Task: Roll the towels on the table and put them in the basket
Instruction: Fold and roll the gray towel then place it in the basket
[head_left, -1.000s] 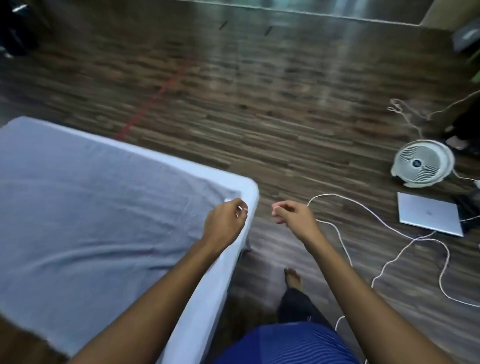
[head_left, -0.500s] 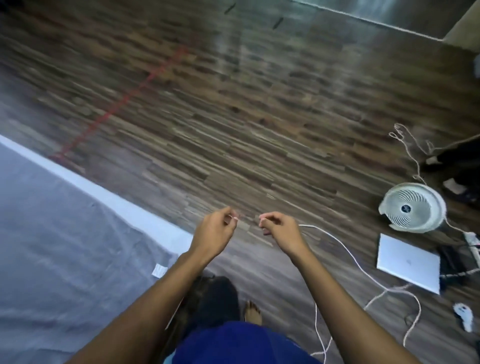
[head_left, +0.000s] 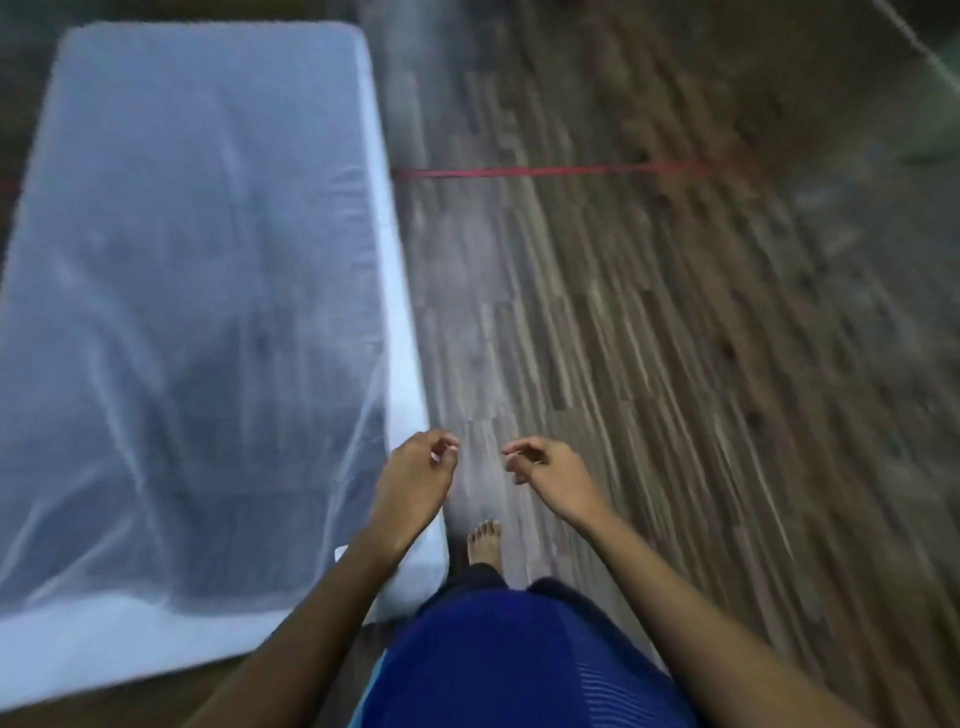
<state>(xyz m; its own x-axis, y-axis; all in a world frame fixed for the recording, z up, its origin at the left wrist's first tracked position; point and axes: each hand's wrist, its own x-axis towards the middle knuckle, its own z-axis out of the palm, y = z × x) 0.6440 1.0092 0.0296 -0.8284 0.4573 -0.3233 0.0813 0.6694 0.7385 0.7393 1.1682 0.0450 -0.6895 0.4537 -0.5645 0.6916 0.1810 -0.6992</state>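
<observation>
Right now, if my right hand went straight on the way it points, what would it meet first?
The right hand would probably meet the table's white edge, beyond the left hand; depth unclear.

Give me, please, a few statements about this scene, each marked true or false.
1. A grey towel lies spread flat over the white table. True.
2. A basket stands on the floor beside the table. False: no basket is in view.
3. The right hand grips a rolled towel. False: it hangs over the wooden floor with loosely curled fingers and holds nothing that can be seen.
4. A red line runs across the floor to the right of the table. True.
5. The person wears shoes. False: a bare foot shows near the table's corner.
</observation>
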